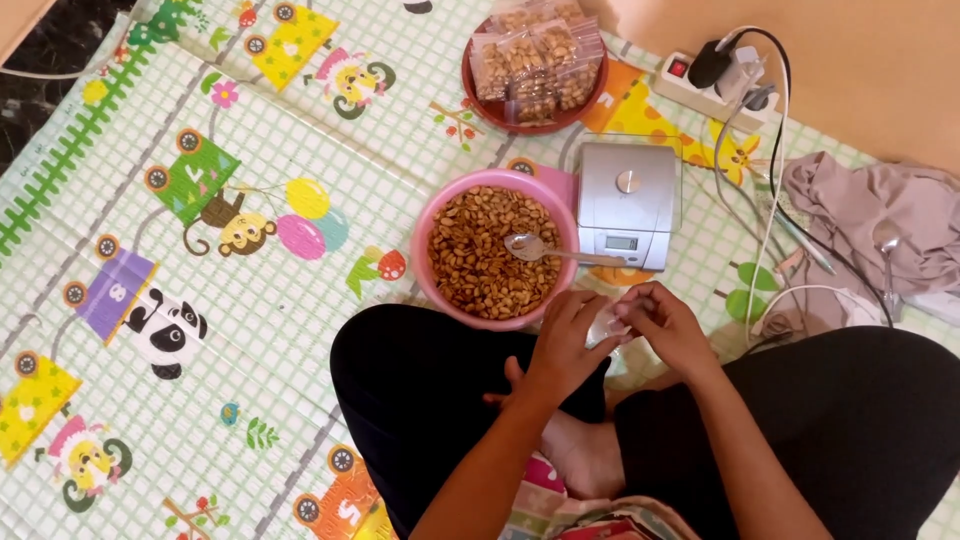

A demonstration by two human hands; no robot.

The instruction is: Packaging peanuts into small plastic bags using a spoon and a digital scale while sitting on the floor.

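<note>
Both hands meet above the crossed legs: the left hand (568, 335) and right hand (668, 325) each close their grip on a small clear plastic bag (606, 325) between them, just near of the pink bowl (432, 222) of nuts with its spoon (528, 247).

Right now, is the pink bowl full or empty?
Nearly full. The pink bowl holds brown nuts close up to its rim, and a metal spoon lies on top of them.

Left hand (567, 335) and right hand (668, 325) meet above crossed legs, fingers pinched together.
</note>
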